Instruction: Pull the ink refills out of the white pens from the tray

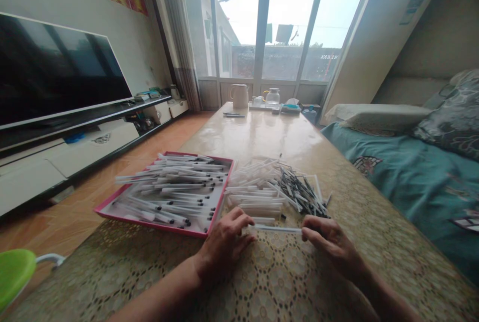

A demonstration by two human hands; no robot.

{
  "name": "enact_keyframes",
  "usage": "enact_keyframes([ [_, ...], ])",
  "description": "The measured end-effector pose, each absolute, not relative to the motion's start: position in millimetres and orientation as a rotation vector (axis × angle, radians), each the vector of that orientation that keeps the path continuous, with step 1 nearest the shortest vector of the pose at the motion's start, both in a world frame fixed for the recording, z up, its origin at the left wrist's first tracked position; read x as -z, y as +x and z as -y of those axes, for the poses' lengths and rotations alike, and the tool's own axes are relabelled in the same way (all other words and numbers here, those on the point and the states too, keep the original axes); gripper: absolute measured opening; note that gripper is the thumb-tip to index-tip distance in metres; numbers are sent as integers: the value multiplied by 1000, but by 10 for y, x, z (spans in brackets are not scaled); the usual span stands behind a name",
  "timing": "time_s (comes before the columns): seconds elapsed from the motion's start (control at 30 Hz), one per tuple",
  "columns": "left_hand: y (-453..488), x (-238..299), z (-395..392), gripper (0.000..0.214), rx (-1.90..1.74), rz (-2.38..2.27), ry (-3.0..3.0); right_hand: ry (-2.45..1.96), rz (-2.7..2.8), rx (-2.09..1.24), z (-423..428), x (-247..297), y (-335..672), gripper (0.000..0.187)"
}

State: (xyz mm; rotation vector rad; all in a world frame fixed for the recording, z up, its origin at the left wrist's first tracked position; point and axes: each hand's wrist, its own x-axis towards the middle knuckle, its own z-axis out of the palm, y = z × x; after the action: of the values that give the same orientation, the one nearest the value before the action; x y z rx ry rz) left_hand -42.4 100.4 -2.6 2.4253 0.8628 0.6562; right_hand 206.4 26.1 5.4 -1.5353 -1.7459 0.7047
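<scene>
Between my two hands a thin white pen barrel [277, 229] lies level, low above the table. My left hand [229, 236] has thumb and fingers closed at its left end. On the right end my right hand [331, 238] pinches it; that tip is hidden by the fingers. Just beyond are a pile of translucent white pen barrels [256, 195] and, to its right, a heap of dark thin pen refills [302, 190]. Left of these, a pink-rimmed tray [157, 229] holds many white pens [183, 182] with black ends, some jutting over its left side.
The long table [269, 282] has a patterned cover. At its far end stand a beige kettle [239, 96], a glass jug [273, 97] and a tissue pack [291, 106]. A green stool seat [17, 277] is at lower left, a sofa [404, 177] at right.
</scene>
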Motion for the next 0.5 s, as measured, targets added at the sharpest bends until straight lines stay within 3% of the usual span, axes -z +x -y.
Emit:
enact_keyframes([
  [0.2, -396, 9, -988, 11, -698, -861, 2496, -1536, 1851, -620, -251, -65, 2052, 32],
  [0.3, -372, 26, -985, 12, -728, -848, 2537, -1520, 1975, -256, -241, -116, 1986, 21],
  [0.37, -362, 53, -984, 11, -739, -816, 2593, -1474, 2079, 4, -228, -162, 1909, 24],
  [0.5, -357, 91, -965, 11, -692, -780, 2670, -1515, 2308, 224, -195, -189, 1765, 11],
])
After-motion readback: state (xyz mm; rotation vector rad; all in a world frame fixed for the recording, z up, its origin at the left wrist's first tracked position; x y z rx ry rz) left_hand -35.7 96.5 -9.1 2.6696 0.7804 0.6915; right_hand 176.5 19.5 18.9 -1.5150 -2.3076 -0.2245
